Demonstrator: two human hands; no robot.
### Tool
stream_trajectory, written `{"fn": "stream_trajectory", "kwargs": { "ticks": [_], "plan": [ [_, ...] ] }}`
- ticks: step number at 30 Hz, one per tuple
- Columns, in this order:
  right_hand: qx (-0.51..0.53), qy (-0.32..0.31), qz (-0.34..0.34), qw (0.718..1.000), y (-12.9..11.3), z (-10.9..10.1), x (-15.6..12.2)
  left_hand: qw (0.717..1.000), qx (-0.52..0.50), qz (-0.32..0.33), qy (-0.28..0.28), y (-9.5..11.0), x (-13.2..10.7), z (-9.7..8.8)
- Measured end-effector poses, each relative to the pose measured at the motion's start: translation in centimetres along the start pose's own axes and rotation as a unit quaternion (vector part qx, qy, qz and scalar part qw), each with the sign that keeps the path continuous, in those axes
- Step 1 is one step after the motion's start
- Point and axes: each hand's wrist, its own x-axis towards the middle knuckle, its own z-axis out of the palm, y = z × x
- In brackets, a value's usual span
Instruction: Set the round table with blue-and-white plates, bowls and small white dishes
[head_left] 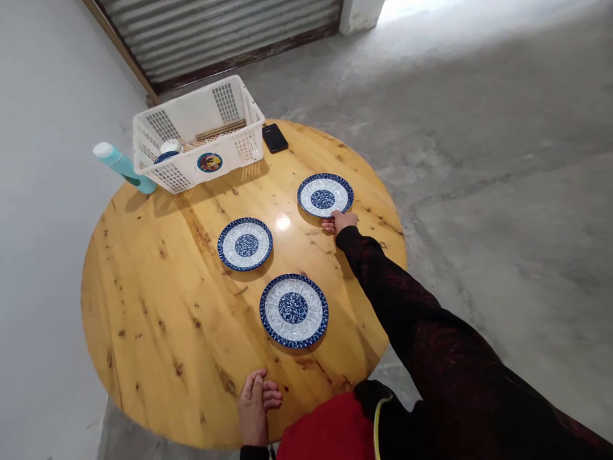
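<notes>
At the table's far right, my right hand (343, 221) grips the near rim of a blue-and-white plate (322, 193), thumb on top and fingers beneath. A second plate with the same pattern (245, 245) lies near the table's middle. Closer to me lies a third matching plate (294, 311). By the near edge of the table, my left hand (257, 401) is empty, its fingers loosely bent and slightly apart, below the third plate and not touching it.
The round wooden table (158, 281) carries a white plastic basket (225, 153) holding long sticks and some dishes. Left of it stands a light-blue bottle (125, 169); right of it lies a black phone (274, 138). A wall (43, 223) runs along the left.
</notes>
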Motion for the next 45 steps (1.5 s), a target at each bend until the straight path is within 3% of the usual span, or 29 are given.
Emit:
{"fn": "stream_trajectory", "kwargs": {
  "ticks": [21, 38, 45],
  "plan": [
    [-0.015, -0.010, 0.005, 1.000, 0.8, -0.4, 0.3, 1.000, -0.012, 0.003, 0.001, -0.5, -0.4, 0.0],
    [-0.019, -0.027, -0.001, 0.999, 0.6, -0.4, -0.8, 1.000, -0.009, 0.022, 0.013, -0.7, -0.6, 0.2],
    [-0.034, -0.040, -0.005, 0.999, 0.3, -1.5, -1.8, 0.999, -0.001, 0.030, 0.017, -0.7, -0.7, 0.5]
  ]
}}
